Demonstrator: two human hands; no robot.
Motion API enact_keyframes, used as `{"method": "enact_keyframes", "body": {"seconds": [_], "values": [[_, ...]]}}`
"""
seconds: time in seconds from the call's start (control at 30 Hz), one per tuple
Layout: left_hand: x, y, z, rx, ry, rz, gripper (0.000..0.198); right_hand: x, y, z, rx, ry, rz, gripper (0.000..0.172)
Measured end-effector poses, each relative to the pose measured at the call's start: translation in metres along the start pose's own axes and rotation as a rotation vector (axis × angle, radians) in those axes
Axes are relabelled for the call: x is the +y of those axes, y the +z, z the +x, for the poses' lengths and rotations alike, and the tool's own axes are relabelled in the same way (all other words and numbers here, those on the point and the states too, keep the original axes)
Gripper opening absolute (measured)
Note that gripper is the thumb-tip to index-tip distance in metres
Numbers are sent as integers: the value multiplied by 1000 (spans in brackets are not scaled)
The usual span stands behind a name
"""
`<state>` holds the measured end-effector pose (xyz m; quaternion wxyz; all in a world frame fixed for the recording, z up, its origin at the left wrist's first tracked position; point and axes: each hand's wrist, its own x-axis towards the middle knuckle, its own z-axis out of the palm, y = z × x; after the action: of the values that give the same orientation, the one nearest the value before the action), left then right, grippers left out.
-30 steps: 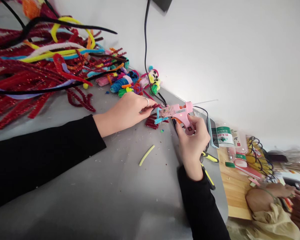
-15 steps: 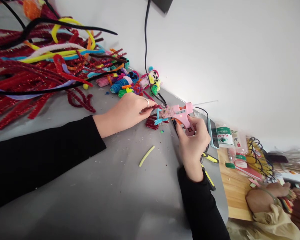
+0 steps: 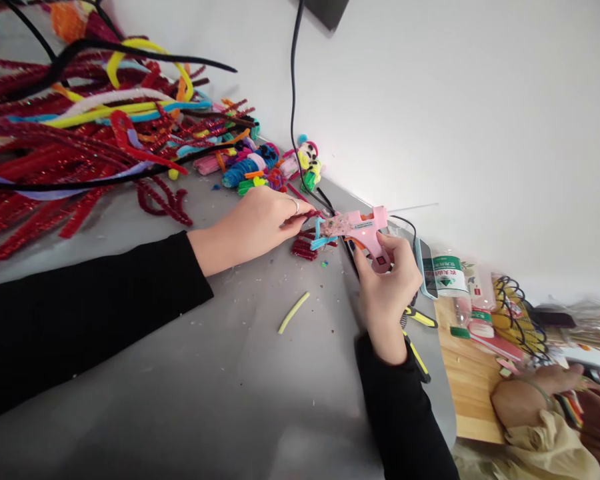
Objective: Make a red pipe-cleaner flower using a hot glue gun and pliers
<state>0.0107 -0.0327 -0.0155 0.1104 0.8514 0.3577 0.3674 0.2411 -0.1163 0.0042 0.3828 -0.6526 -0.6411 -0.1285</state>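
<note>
My right hand (image 3: 387, 283) grips the handle of a pink glue gun (image 3: 363, 230), whose nozzle points left at a small craft piece of red and light-blue pipe cleaner (image 3: 314, 239) on the grey table (image 3: 230, 373). My left hand (image 3: 260, 220), a ring on one finger, pinches the red end of that piece with closed fingertips. The gun's black cable (image 3: 294, 100) runs up the white wall.
A big heap of red and coloured pipe cleaners (image 3: 80, 140) fills the left. Small finished figures (image 3: 307, 160) stand by the wall. A short yellow-green piece (image 3: 293, 311) lies loose. Yellow-handled pliers (image 3: 417, 340), a phone (image 3: 427, 267) and a bottle (image 3: 453, 287) lie right. Another person's hands (image 3: 555, 390) work on a wooden table.
Almost nothing differs: both my hands hold their places at the craft piece, and the glue gun has crept very slightly. The other person's hands at the lower right have shifted a little.
</note>
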Motion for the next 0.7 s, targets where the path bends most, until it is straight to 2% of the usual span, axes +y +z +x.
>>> {"method": "enact_keyframes", "body": {"seconds": [0.4, 0.7], "values": [[-3, 2, 0, 22, 19, 3, 28, 1, -1, 1, -1, 23, -37, 23], [-2, -1, 1, 13, -16, -4, 31, 1, -2, 2, 15, 30, -10, 24]]}}
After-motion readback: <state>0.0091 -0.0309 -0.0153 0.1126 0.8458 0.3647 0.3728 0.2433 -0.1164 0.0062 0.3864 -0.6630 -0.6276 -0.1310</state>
